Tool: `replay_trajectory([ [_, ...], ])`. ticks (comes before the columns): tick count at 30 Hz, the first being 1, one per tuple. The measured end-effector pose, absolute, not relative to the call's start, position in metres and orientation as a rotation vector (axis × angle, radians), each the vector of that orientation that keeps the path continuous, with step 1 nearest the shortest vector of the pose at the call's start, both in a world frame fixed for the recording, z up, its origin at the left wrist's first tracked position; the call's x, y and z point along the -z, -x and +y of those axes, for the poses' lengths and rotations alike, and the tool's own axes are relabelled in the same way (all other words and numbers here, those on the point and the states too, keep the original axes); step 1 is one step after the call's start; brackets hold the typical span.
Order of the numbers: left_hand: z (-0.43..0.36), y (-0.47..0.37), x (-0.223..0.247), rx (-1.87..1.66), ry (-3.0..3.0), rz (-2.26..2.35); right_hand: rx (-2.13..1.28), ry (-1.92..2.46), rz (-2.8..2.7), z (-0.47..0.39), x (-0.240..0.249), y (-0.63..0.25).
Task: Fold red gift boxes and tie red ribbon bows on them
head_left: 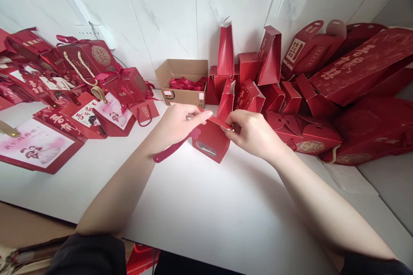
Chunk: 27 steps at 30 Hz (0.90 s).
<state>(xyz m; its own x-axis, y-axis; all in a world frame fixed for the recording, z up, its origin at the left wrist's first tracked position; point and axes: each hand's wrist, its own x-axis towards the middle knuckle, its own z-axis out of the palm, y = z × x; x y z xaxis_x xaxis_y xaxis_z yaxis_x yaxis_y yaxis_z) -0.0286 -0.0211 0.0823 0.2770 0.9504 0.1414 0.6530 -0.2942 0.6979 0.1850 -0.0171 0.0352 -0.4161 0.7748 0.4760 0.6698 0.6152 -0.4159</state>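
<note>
A small red box (211, 144) with a clear oval window stands on the white table, between my hands. My left hand (182, 122) pinches the left part of the box's folded top edge, thumb on top. My right hand (250, 131) has its fingers closed on the right end of that same top edge. A dark red strap (172, 149) with a small hole at its end hangs out from under my left hand. Where the strap joins the box is hidden by my left fingers.
Behind the box stands an open cardboard carton (185, 94) holding red ribbons. Red gift boxes (271, 58) crowd the right and back. At the left are red bags and boxes (112, 116) with printed pictures. A tiled wall (167, 13) closes the back.
</note>
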Motion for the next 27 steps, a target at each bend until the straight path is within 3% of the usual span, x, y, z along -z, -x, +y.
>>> replay_trajectory([
  [5, -0.01, 0.032, -0.078, -0.752, -1.884, 1.372, -0.107, 1.037, -2.286, -0.029, -0.033, -0.173],
  [11, -0.001, 0.035, -0.074, -0.699, -1.737, 1.261, -0.31, 0.792, -2.311, -0.026, -0.027, -0.17],
  [21, -0.02, 0.036, -0.09, -0.554, -1.962, 1.151, -0.344, 0.67, -2.219, -0.018, -0.021, -0.172],
  [27, -0.016, 0.04, -0.088, -0.46, -1.983, 1.212, -0.192, 0.723, -2.013, -0.011, -0.03, -0.186],
])
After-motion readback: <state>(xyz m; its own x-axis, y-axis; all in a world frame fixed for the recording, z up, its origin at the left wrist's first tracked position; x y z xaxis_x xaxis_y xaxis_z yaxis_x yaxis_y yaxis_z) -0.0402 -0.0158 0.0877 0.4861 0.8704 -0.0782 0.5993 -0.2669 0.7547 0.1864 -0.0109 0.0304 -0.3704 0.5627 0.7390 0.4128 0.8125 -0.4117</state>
